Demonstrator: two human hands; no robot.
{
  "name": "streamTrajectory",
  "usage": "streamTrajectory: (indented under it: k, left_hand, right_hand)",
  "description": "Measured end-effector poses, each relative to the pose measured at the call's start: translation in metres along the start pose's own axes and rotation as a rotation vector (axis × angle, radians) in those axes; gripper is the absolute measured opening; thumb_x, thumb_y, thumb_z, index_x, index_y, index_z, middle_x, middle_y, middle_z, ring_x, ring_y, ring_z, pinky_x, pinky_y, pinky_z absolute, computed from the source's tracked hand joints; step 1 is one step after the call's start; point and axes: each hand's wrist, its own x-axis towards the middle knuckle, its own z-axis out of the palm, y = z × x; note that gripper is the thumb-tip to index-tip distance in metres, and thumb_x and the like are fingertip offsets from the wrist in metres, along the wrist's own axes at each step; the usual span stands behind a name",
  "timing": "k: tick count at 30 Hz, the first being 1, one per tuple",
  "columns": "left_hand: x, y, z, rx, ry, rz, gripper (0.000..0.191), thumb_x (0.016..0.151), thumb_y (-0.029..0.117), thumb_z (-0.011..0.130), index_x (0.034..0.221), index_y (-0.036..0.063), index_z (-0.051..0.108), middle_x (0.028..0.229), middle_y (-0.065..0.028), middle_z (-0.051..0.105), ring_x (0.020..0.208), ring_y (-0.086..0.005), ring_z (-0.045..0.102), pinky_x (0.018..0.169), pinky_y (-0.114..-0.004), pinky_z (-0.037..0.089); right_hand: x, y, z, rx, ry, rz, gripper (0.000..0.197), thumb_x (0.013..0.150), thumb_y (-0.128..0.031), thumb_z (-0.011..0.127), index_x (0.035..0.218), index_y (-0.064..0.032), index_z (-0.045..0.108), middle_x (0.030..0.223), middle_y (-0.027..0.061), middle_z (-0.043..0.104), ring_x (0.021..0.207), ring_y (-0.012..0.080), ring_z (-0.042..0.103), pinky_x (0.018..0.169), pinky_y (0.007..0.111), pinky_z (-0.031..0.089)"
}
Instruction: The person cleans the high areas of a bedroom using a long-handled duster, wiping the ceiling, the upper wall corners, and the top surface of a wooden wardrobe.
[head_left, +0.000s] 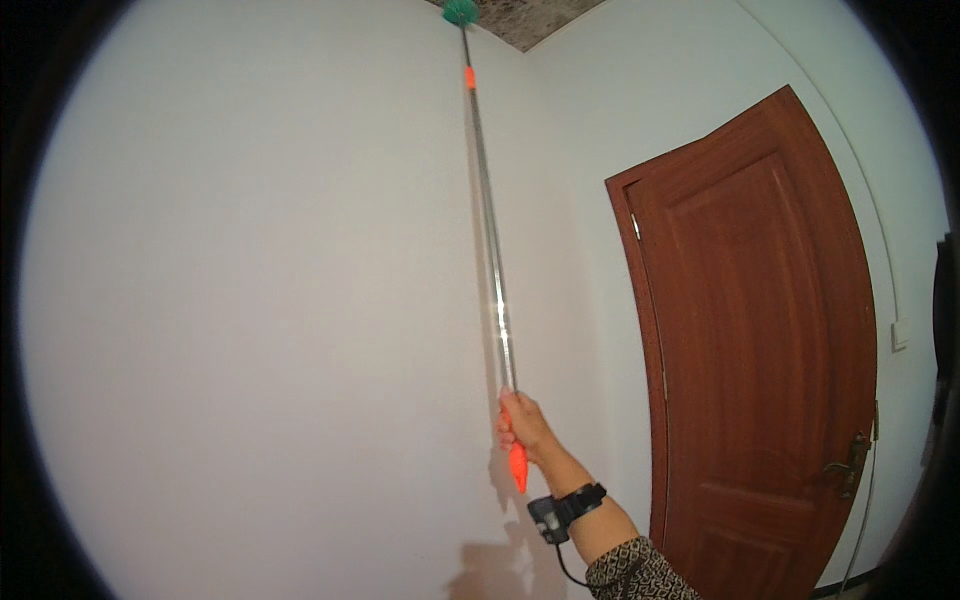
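My right hand (523, 422) is closed around the orange handle (518, 466) of a long telescopic metal pole (493, 247). The pole reaches up along the white wall (300, 285), with an orange collar (470, 78) near its upper end. At its tip a round green bristle brush (460, 12) is at the top of the wall, by the edge of the mottled ceiling (525, 22). A black device is strapped to my right wrist, and a cable runs from it to the patterned sleeve. My left hand is out of view.
A reddish-brown wooden door (750, 337) with a metal handle (847, 466) stands to the right of the room's corner. Beyond it a white switch (899, 334) is on the wall, with a thin conduit rising above. A dark object shows at the far right rim.
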Motion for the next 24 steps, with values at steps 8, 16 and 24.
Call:
streamTrajectory:
  k: [8, 16, 24]
  left_hand:
    - [0.075, 0.027, -0.001, 0.057, -0.088, 0.051, 0.040, 0.085, 0.029, 0.051, 0.109, -0.0029, 0.050, 0.070, -0.0057, 0.058, 0.058, -0.0119, 0.053, 0.056, -0.025, 0.046]
    - [0.149, -0.005, 0.014, -0.019, -0.189, 0.038, 0.041, 0.084, 0.031, 0.052, 0.109, -0.0014, 0.049, 0.072, -0.0097, 0.059, 0.059, -0.0168, 0.056, 0.056, -0.029, 0.049]
    - [0.186, 0.006, 0.034, 0.110, -0.363, 0.043, 0.037, 0.085, 0.026, 0.050, 0.110, -0.0012, 0.049, 0.077, -0.0111, 0.059, 0.064, -0.0170, 0.057, 0.060, -0.029, 0.049]
  right_hand:
    - [0.090, -0.119, -0.114, -0.093, 0.260, -0.194, 0.033, 0.083, -0.041, 0.048, 0.073, -0.0111, 0.039, 0.050, -0.0003, 0.038, 0.037, 0.0092, 0.035, 0.033, 0.023, 0.031]
    - [0.047, -0.176, -0.156, -0.238, 0.498, -0.401, 0.030, 0.085, -0.036, 0.048, 0.070, -0.0110, 0.041, 0.053, 0.0003, 0.042, 0.039, 0.0090, 0.038, 0.034, 0.024, 0.034]
    - [-0.032, -0.239, -0.180, -0.315, 0.689, -0.552, 0.029, 0.086, -0.033, 0.046, 0.071, -0.0096, 0.039, 0.053, 0.0001, 0.040, 0.040, 0.0091, 0.038, 0.034, 0.024, 0.034]
